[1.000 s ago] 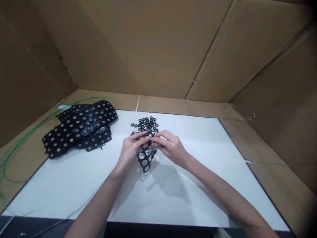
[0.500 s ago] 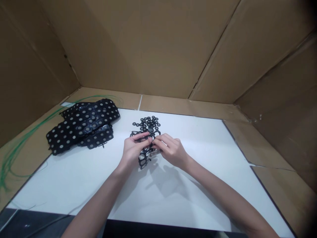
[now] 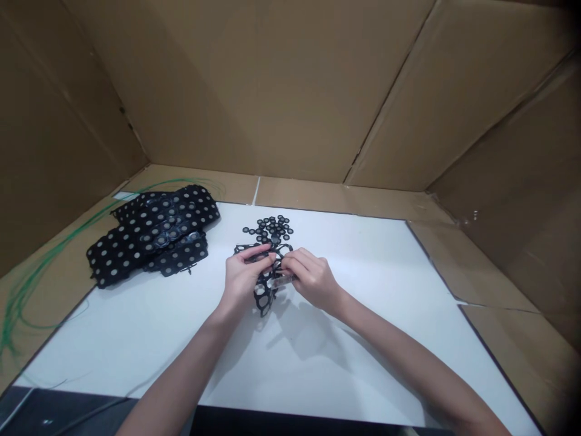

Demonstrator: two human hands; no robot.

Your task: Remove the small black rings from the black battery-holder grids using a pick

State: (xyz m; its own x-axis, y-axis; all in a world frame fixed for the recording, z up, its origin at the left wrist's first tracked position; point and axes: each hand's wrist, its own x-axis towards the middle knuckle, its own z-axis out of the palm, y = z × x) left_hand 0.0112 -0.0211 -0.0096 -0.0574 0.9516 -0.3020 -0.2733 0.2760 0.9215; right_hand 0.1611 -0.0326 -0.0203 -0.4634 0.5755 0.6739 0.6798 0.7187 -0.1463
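Observation:
My left hand (image 3: 242, 275) and my right hand (image 3: 308, 280) meet over the middle of a white board (image 3: 363, 315). Both pinch a black sheet of joined rings (image 3: 264, 295), which hangs down between them just above the board. The fingers of each hand are closed on its upper edge. Just beyond the hands lies a small heap of loose black rings (image 3: 271, 226).
A stack of black sheets with pale round dots (image 3: 154, 233) lies at the board's far left. Green wires (image 3: 27, 278) curve along the left cardboard floor. Brown cardboard walls (image 3: 290, 91) enclose the back and both sides.
The ring sheet has dropped slightly lower and shows less below my hands. My hands have stayed together in the same spot.

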